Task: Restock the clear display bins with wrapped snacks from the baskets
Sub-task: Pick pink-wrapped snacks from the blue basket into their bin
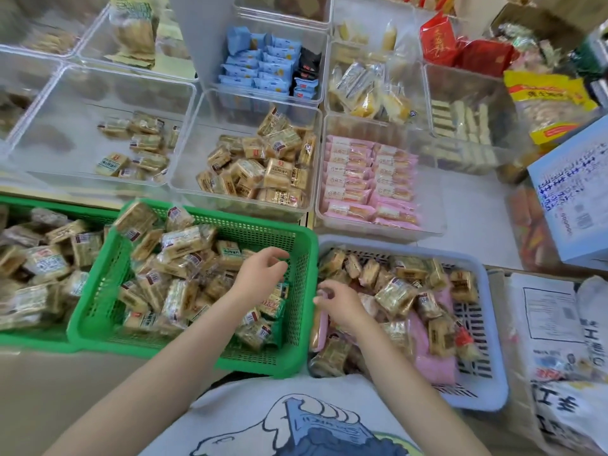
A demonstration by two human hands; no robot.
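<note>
A green basket point(297, 324) holds several tan wrapped snacks point(184, 241). My left hand point(260, 274) hovers over its right side, fingers loosely curled, holding nothing. To the right, a lavender basket point(493, 357) holds tan wrapped snacks point(391, 294) and pink packets point(434, 353). My right hand point(339, 306) is low over its left edge, fingers curled down above a pink packet point(319, 330); no grip shows. Beyond the baskets stand clear bins: a nearly bare one point(65, 126), one half full of tan snacks point(230, 123), and one with pink packets point(431, 212).
A second green basket point(33, 203) of snacks sits at the far left. Further bins hold blue packets point(260, 65) and yellow cakes point(368, 93). Red bags point(437, 41), a yellow bag point(546, 90), a white carton point(572, 189) and a printed sack point(559, 340) crowd the right.
</note>
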